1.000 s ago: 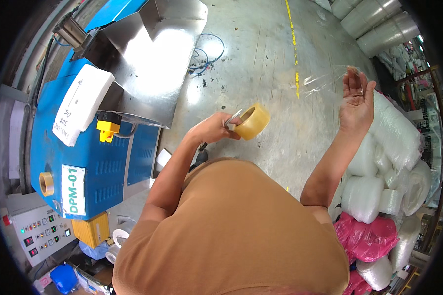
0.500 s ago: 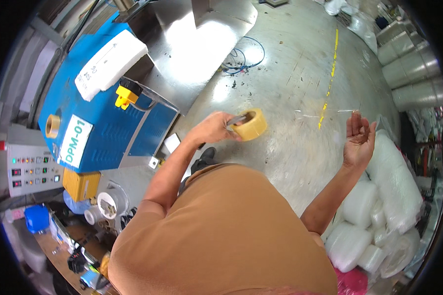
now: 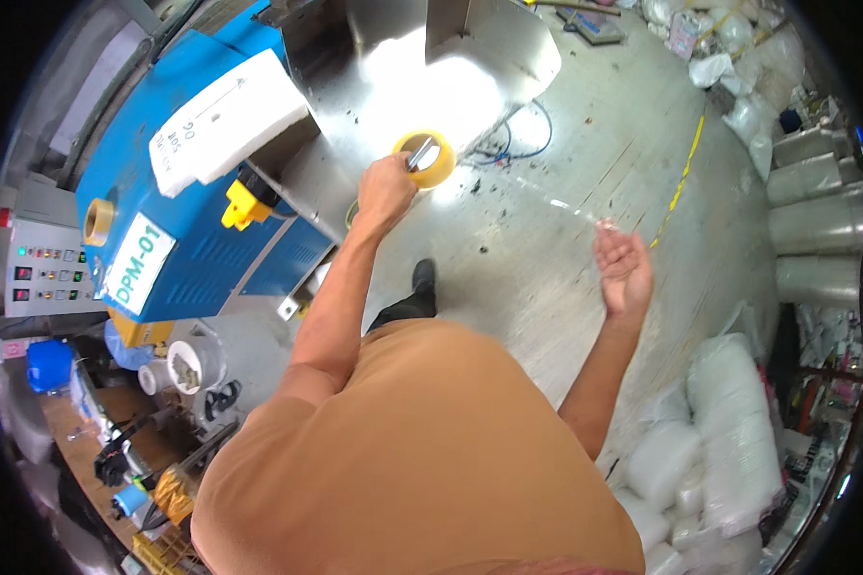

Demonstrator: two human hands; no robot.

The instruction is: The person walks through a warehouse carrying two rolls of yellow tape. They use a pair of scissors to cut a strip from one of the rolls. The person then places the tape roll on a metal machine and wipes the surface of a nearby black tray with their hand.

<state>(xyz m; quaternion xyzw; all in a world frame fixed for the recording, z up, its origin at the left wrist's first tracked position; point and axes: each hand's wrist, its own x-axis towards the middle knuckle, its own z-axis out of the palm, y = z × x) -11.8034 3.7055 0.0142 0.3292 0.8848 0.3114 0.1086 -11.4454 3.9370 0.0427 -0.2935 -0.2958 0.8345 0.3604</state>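
Observation:
My left hand is closed on a roll of yellowish clear packing tape, held near the edge of a shiny steel chute. A slim metallic tool, which looks like a cutter, is in the same grip and crosses the roll's opening. To the right, my right hand is raised over the floor, its fingertips pinched on the free end of the tape. Between the two hands runs a thin transparent strip of tape, visible mainly by its glints.
On the left stands a blue machine with a white block, a yellow switch box and another tape roll. The steel chute juts out ahead. Bubble-wrap rolls lie at right; a blue cable lies on the floor.
My left hand has moved up and left with the tape roll, toward the steel chute. My right hand has come left and slightly lower. The view has shifted.

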